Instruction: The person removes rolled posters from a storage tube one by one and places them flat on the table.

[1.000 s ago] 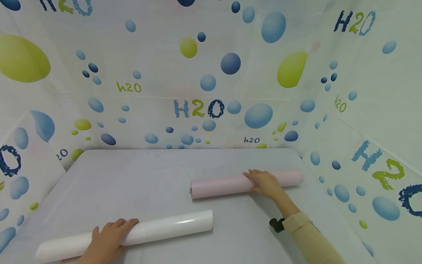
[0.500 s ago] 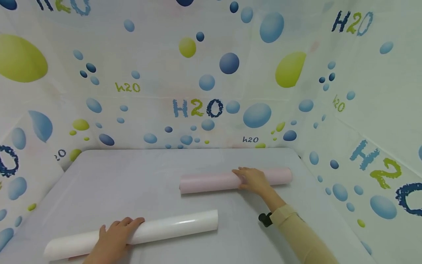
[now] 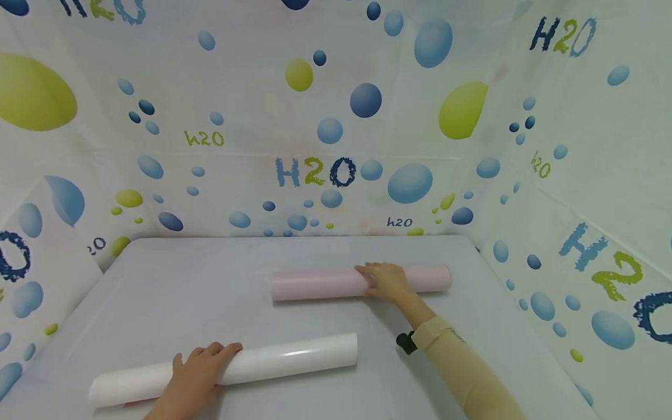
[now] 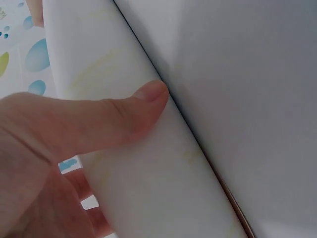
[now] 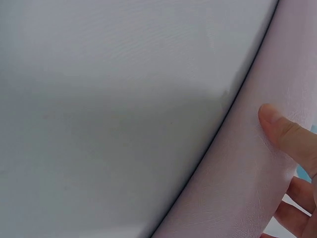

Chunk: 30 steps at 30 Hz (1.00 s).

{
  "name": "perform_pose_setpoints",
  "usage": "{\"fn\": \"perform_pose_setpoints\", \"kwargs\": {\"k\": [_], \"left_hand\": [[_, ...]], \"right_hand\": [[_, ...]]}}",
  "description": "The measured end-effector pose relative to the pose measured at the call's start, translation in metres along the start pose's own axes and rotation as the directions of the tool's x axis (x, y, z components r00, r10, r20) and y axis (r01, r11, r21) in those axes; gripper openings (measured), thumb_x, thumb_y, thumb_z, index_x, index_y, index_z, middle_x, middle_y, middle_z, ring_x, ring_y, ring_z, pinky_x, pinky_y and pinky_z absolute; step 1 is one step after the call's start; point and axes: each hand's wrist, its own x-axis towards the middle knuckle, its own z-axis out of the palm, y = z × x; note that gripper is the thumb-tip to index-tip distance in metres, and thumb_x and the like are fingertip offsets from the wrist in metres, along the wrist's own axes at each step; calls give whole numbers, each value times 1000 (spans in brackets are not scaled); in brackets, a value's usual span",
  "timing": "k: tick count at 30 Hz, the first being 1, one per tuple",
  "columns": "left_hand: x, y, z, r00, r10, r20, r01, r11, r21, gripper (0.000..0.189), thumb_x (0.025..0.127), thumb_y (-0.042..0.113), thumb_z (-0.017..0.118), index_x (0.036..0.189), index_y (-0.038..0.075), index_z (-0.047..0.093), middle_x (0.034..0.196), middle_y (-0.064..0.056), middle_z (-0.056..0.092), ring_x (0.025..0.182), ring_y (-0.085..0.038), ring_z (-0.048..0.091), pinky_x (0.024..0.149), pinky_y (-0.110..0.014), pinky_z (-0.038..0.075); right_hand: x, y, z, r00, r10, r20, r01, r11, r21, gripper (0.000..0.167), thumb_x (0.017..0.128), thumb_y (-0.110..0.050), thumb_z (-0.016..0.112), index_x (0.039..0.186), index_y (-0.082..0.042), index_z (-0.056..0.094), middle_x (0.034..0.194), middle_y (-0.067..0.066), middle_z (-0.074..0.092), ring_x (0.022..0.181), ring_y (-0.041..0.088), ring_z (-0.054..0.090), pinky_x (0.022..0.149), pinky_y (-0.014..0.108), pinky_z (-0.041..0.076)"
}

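Observation:
A glossy white roll (image 3: 294,356) lies slightly slanted across the front left of the table. My left hand (image 3: 195,376) grips it near its middle from above. In the left wrist view the thumb rests along the near side of the white roll (image 4: 148,183), and the other fingers reach round its far side. Farther back and to the right lies a pale pink roll (image 3: 315,284). My right hand (image 3: 389,284) holds that one right of its middle. In the right wrist view the thumb presses on the pink roll's (image 5: 237,173) near side, with fingers behind it.
Both rolls lie on a table covered in white (image 3: 210,303). A white curtain (image 3: 252,105) printed with blue and green drops surrounds the back and sides. A small black object (image 3: 406,343) sticks out at my right sleeve cuff (image 3: 430,331).
The pink roll has moved left and slightly back with my right hand on it. The white roll has shifted right with my left hand. Both grips stay the same.

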Motion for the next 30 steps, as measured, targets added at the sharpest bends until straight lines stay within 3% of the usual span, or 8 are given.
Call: {"fn": "perform_pose_setpoints", "kwargs": {"k": [5,23,30], "left_hand": [[2,6,2,999,22,-43,-22,1000,-5,63,60,7,81,116,19,56,96,2,57,87,-30,56,71,-73,32],[5,18,7,995,31,-92,-31,1000,5,65,56,6,83,114,17,57,94,1,56,89,-33,56,72,-73,31],[6,23,5,997,27,-69,-27,1000,1,64,57,7,82,115,17,57,96,1,56,91,-32,55,74,-73,31]], "right_hand": [[7,-6,-2,1000,-4,5,4,1000,-12,62,72,-37,76,129,-24,54,127,8,55,112,28,54,88,46,44],[36,-24,-4,998,2,60,0,999,-46,66,73,-42,74,132,-27,50,129,4,53,112,26,53,85,44,45],[45,-29,-2,997,10,71,-7,999,-34,68,72,-42,74,133,-27,49,131,4,52,114,27,52,87,45,45]]}}
